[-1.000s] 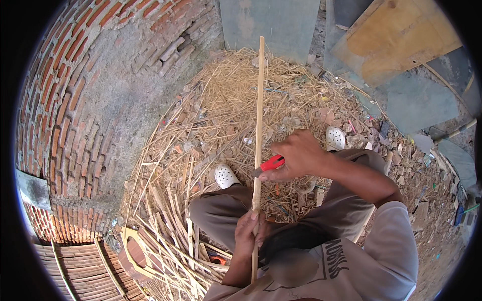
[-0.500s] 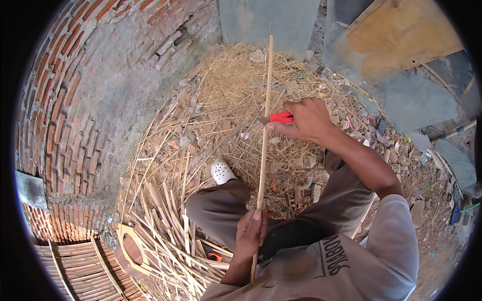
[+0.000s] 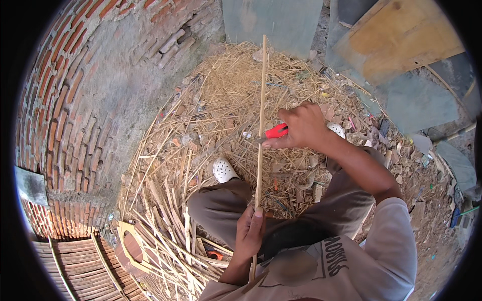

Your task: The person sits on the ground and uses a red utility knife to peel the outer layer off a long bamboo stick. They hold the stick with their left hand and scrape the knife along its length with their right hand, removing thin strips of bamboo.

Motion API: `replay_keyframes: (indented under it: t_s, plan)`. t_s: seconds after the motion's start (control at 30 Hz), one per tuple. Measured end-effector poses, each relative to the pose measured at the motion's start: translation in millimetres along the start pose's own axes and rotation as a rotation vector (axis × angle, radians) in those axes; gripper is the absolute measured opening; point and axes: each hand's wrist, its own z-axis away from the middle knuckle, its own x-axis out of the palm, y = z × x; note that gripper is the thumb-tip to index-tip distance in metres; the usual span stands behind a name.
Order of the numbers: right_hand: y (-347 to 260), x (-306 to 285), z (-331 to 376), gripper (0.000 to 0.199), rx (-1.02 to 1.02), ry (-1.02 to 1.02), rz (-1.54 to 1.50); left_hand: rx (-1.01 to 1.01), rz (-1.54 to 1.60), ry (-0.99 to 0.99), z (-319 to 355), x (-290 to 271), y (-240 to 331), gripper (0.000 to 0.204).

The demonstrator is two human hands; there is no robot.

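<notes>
One pale strip [image 3: 261,90] runs lengthwise ahead of the torso, its lower part grasped in the fingers of the left hand [image 3: 249,228]. Right hand [image 3: 304,125]: fingers wrapped around one red-handled knife [image 3: 276,131], blade at the strip. Two white shoes [image 3: 224,170] visible; loose strips [image 3: 170,228] at left, too tangled to count.

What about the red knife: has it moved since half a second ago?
Yes. Judged against the grey board at the top, the red knife has moved away from it, down toward the left hand.
</notes>
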Motion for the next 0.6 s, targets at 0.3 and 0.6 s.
replay_keyframes:
  t_s: [0.3,0.6]
  plan:
    - [52,-18,-19,0.081,0.378,-0.06,0.047,-0.072,0.057,-0.091,25,4,-14,0.028]
    - [3,-4,6,0.078,0.163,-0.102,-0.048,-0.024,-0.089,0.02,25,-4,-11,0.03]
